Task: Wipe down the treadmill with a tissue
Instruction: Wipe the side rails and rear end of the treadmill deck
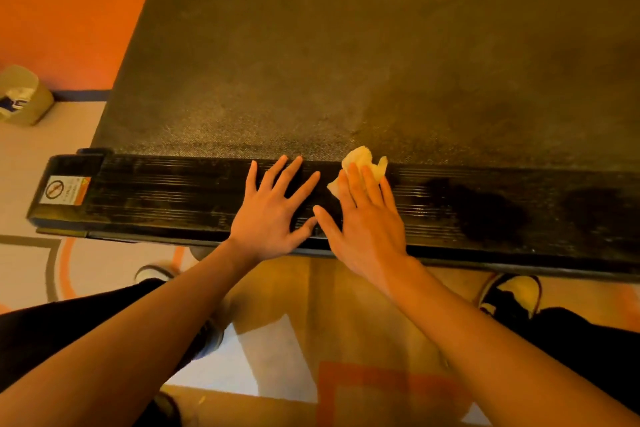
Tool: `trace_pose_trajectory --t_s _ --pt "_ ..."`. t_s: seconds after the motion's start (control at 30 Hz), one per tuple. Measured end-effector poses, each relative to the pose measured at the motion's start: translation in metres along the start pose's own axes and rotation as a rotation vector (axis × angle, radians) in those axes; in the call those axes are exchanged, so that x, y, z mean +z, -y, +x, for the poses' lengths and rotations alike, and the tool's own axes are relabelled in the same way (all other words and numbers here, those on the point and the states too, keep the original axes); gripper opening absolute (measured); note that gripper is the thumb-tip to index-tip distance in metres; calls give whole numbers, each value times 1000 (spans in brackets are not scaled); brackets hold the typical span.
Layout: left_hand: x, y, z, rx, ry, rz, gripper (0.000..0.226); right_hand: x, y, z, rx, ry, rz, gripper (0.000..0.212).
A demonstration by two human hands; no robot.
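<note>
Black ribbed side rail [166,194] of the treadmill [346,45] is where we wipe — our right hand [363,222] presses the crumpled tissue [363,159] there under straight fingers [356,187], our left hand [273,208] splayed flat beside it — and next, we judge, comes a sweep along the rail.

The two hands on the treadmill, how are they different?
The left hand lies bare on the side rail; the right hand presses a crumpled tissue onto it. The left hand's fingers spread wide; the right hand's fingers lie closer together. Both rest flat, palm down, on that black ribbed rail, thumbs nearly touching.
</note>
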State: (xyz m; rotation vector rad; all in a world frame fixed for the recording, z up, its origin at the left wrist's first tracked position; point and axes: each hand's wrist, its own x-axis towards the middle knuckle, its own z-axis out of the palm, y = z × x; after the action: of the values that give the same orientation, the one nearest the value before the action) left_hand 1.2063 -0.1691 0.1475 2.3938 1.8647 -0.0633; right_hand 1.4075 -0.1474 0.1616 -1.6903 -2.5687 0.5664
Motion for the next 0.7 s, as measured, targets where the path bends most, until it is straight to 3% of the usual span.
trace_pose_trajectory --t_s 0.17,0.37,0.47,0.6,0.7 --pt "0 -1 0 7 -16 1 74 -1 -18 7 -40 -6 -75 91" --pt "4 1 0 24 -36 -4 73 -22 -89 -26 171 -49 -100 95" --pt "6 2 0 19 -52 -9 73 -17 -61 -18 271 -50 -59 100" --pt "7 0 -1 30 -73 -35 73 4 7 8 66 -16 -42 93" --pt "9 2 -2 28 -82 -40 73 0 6 14 -17 41 -87 93"
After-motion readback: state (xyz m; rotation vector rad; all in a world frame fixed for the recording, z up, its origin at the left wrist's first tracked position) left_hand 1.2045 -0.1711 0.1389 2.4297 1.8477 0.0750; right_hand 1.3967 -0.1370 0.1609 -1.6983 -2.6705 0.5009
